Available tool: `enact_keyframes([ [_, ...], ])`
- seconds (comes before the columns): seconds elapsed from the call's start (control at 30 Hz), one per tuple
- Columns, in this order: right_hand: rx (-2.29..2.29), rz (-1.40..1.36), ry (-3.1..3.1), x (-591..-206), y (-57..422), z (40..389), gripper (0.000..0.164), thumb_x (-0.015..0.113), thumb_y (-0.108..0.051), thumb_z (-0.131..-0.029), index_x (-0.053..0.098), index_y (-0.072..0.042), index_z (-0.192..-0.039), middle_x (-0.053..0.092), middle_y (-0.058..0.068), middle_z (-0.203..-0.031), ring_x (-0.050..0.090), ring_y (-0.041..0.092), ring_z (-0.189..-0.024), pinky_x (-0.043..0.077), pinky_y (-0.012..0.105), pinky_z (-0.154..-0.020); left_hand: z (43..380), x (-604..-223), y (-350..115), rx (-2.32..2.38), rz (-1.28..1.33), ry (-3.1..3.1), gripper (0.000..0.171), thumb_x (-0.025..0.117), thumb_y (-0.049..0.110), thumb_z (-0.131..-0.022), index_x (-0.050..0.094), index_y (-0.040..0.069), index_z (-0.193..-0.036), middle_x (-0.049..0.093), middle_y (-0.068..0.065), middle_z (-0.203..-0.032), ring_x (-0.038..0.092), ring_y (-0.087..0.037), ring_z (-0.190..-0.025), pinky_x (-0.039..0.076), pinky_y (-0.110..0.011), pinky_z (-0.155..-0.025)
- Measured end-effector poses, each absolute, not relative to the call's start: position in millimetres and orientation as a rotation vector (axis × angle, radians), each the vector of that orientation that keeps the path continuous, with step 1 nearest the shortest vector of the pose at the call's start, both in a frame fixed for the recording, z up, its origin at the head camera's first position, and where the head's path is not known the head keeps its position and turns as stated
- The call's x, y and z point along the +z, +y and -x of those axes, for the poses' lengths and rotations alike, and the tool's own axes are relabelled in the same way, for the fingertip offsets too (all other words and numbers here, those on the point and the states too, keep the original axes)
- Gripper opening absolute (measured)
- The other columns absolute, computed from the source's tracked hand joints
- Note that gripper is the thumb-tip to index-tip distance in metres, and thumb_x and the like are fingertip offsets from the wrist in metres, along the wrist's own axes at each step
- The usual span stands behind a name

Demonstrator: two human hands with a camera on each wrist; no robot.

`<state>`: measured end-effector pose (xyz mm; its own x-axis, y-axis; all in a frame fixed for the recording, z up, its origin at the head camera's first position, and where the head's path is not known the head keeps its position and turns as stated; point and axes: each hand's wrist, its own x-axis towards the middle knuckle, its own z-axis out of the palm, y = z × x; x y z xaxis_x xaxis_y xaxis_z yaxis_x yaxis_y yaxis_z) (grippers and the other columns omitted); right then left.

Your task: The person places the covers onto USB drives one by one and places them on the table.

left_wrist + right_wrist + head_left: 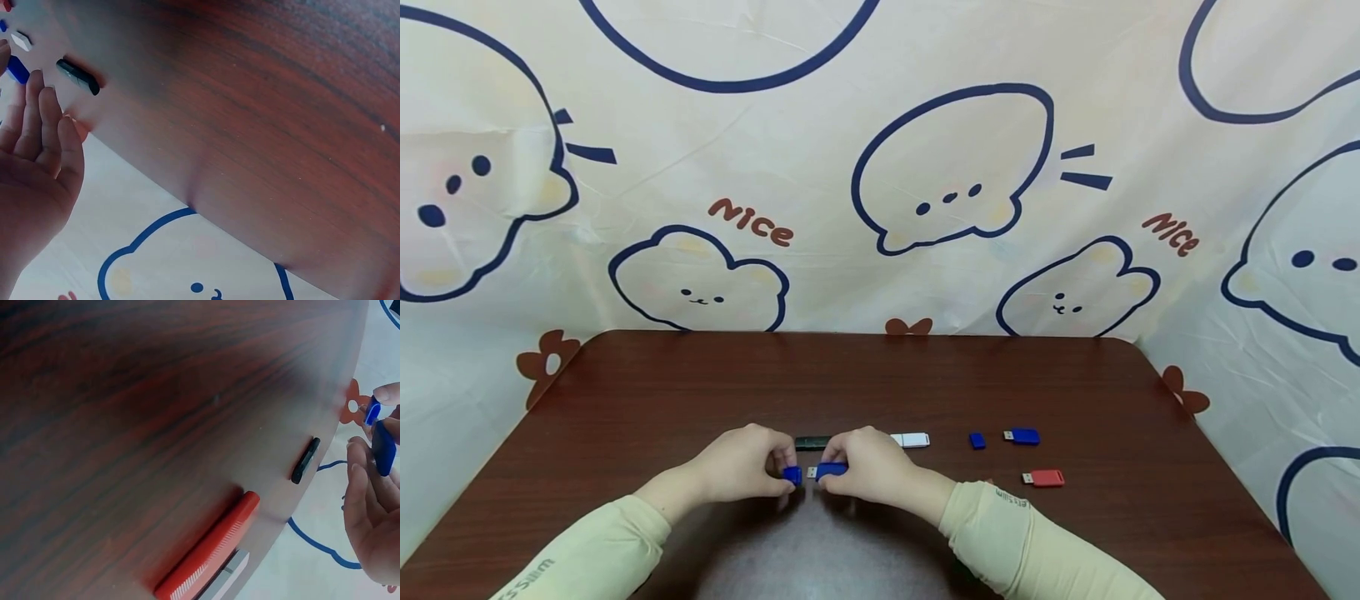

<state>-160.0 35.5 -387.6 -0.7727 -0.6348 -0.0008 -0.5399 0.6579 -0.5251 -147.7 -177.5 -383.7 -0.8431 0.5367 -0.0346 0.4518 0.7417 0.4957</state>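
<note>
Between thumb and fingers, my left hand [737, 463] pinches a small blue USB cap [792, 476]. My right hand [880, 468] pinches a blue USB stick [832, 470] by its body, with the bare metal plug pointing left at the cap. A narrow gap separates plug and cap in the head view. The right wrist view has the cap [373, 411] just beyond the stick [383, 450]. Behind the hands lies a black USB stick [812, 443]. A white USB stick [913, 440] lies behind my right hand, which partly hides it.
To the right on the brown table [700, 375] lie another blue cap [977, 441], an uncapped blue USB stick [1022, 437] and a red USB stick [1045, 478] with its plug bare. A red striped stick [209, 550] lies beside the white one in the right wrist view.
</note>
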Motion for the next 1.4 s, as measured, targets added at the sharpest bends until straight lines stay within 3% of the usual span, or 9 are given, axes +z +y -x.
enact_keyframes([
  [0.63,-0.799,1.022,2.68,-387.1,33.9,159.0,0.017,0.073,-0.023,-0.077,0.069,-0.012,-0.089,0.067,-0.007,-0.071,0.048,-0.006,-0.055,0.04,0.009,-0.051,147.6,-376.3,-172.9,0.711,-0.819,2.784,0.017,0.077,0.026,-0.072,0.061,0.023,-0.075,0.059,0.016,-0.069,0.048,0.003,-0.061,0.041,-0.019,-0.056],
  [1.13,-0.936,0.975,2.581,-388.1,32.2,158.2,0.015,0.074,-0.019,-0.078,0.07,-0.01,-0.089,0.069,-0.004,-0.076,0.051,-0.007,-0.06,0.043,0.01,-0.057,144.7,-375.5,-169.6,0.719,-0.861,2.788,0.017,0.077,0.028,-0.073,0.062,0.024,-0.077,0.059,0.017,-0.07,0.049,0.004,-0.063,0.041,-0.019,-0.057],
  [1.4,-1.271,0.675,2.325,-390.0,31.1,159.7,0.016,0.076,-0.009,-0.075,0.071,-0.003,-0.089,0.068,0.01,-0.067,0.057,0.011,-0.049,0.049,0.021,-0.047,144.6,-376.3,-168.1,0.693,-0.876,2.826,0.017,0.077,0.028,-0.072,0.061,0.024,-0.075,0.059,0.019,-0.068,0.05,0.004,-0.064,0.042,-0.018,-0.057],
])
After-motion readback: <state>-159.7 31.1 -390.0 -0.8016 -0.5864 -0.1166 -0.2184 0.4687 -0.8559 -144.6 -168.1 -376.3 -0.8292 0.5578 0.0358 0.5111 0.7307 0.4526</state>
